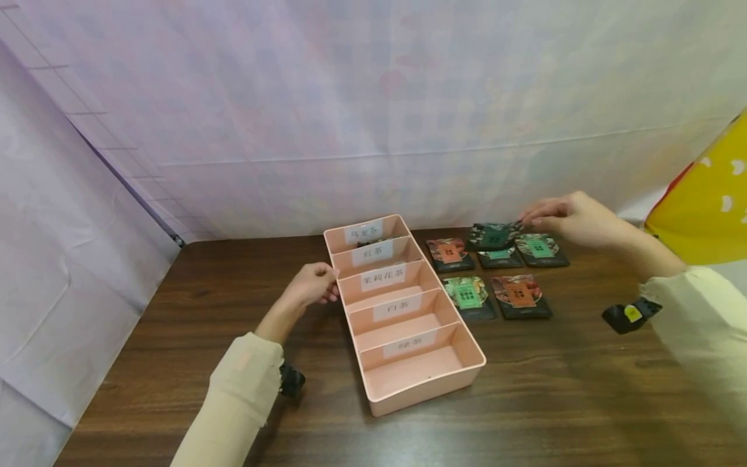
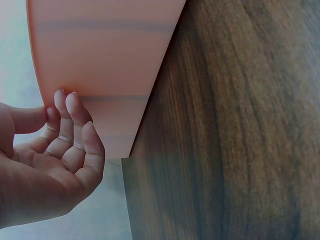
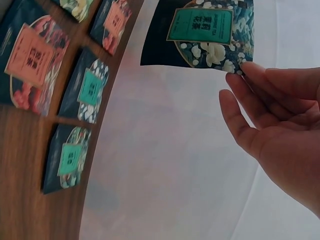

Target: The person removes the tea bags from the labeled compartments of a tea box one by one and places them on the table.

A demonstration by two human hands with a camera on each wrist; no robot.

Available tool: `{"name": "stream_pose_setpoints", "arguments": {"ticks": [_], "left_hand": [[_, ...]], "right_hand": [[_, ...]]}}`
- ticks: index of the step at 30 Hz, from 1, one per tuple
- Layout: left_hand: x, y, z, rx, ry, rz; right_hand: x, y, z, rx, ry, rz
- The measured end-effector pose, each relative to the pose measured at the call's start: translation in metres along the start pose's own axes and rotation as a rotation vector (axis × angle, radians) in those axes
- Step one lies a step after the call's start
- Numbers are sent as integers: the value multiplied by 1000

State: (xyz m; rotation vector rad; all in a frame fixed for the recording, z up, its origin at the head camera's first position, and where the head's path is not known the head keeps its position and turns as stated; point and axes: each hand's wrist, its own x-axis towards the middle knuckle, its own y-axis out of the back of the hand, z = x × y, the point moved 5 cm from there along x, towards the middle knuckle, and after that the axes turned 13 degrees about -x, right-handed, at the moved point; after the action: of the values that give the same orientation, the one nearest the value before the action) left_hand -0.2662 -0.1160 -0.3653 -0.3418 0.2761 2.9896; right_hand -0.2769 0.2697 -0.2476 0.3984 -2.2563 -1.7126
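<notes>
A dark tea sachet with a green label and white flowers [image 3: 200, 32] hangs by one corner from my right hand [image 1: 574, 217], pinched between thumb and fingers. In the head view it is above the back row of sachets, partly covering a green-labelled sachet [image 1: 502, 259]. My left hand [image 1: 315, 283] is at the left side of a pink divided box [image 1: 428, 392]. Thumb and index finger [image 2: 49, 117] pinch its rim, and the other fingers curl beside the outer wall. Paper labels with handwritten characters mark its compartments, and something dark [image 1: 369, 243] shows in the farthest one.
Right of the box lie more sachets: an orange-labelled one [image 1: 449, 253] and a green one [image 1: 543, 250] behind, a light green one [image 1: 469, 297] and another orange one [image 1: 521, 296] in front. A pale curtain [image 1: 373, 117] hangs behind the brown wooden table [image 1: 560, 402].
</notes>
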Motion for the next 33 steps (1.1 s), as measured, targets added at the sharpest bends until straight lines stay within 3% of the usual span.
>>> {"name": "stream_pose_setpoints", "arguments": {"ticks": [8, 23, 33], "left_hand": [[-1, 0, 1, -6, 0, -2], [-1, 0, 1, -13, 0, -5], [0, 0, 0, -15, 5, -3]], "right_hand": [[-11, 2, 21, -18, 9, 17], [-44, -3, 61, -53, -65, -82], [-62, -7, 87, -88, -92, -70]]}}
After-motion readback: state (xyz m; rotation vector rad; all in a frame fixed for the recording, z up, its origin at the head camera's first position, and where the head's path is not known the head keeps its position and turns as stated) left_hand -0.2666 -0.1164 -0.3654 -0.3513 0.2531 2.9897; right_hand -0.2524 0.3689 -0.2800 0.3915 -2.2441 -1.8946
